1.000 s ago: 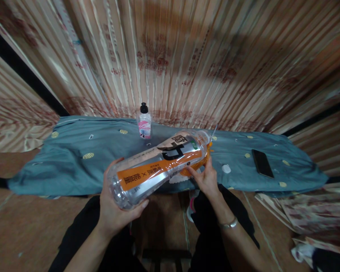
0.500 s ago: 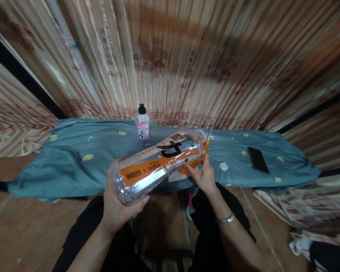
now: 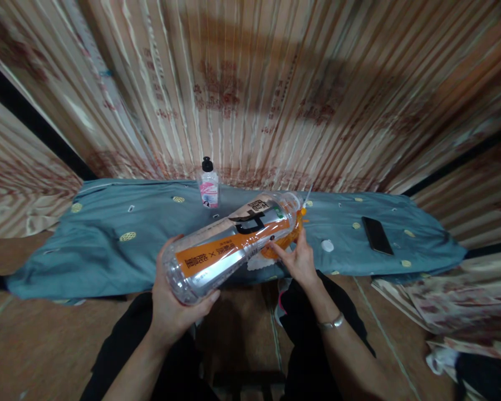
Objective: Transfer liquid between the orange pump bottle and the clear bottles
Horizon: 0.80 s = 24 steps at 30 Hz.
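A large clear plastic bottle (image 3: pixel 225 242) with an orange and silver label lies tilted in the air, its base low at left and its neck higher at right. My left hand (image 3: pixel 171 303) is wrapped around the base end. Close by the neck, my right hand (image 3: pixel 297 259) grips an orange see-through container (image 3: pixel 286 239), partly hidden behind the bottle and my fingers. The right thumb or a finger reaches along the bottle's underside. A thin whitish stick or straw (image 3: pixel 308 194) pokes up by the neck. What the mouth touches is unclear. Below lies a scalloped white piece (image 3: pixel 261 262).
On the blue-green cloth-covered surface (image 3: pixel 96 250) stand a small bottle with a black cap and pink label (image 3: pixel 209 189), a white round cap-like disc (image 3: pixel 327 245) and a black phone (image 3: pixel 377 235). Pleated curtains (image 3: pixel 242 111) hang behind; dark bars slant at both sides.
Both hands keep nearly the same hold and the big bottle stays tilted. Only a slight shift of the whole view shows.
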### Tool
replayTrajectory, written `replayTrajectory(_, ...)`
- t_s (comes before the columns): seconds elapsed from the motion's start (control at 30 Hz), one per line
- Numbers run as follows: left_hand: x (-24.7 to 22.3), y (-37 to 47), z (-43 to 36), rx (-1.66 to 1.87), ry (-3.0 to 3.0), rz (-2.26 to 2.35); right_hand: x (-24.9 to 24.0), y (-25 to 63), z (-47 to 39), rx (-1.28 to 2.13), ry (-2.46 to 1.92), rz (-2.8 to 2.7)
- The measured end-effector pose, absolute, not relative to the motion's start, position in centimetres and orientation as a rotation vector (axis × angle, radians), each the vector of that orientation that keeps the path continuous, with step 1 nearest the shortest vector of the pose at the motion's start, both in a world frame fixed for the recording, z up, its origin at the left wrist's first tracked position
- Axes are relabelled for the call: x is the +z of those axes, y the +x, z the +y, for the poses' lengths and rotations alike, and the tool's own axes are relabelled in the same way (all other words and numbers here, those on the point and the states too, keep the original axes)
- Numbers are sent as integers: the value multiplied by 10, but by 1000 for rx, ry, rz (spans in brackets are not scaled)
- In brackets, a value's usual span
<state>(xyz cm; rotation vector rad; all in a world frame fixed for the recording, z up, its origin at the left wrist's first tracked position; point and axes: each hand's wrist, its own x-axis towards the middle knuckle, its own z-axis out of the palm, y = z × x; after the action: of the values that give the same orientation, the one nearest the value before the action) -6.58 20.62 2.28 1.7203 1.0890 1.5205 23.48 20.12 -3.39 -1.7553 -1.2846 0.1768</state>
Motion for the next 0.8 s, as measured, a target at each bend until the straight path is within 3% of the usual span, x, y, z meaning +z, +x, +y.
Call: replayTrajectory(0.8,25,-64,203,1522,1705,1153,-34,235,200,189,-1765,-1292)
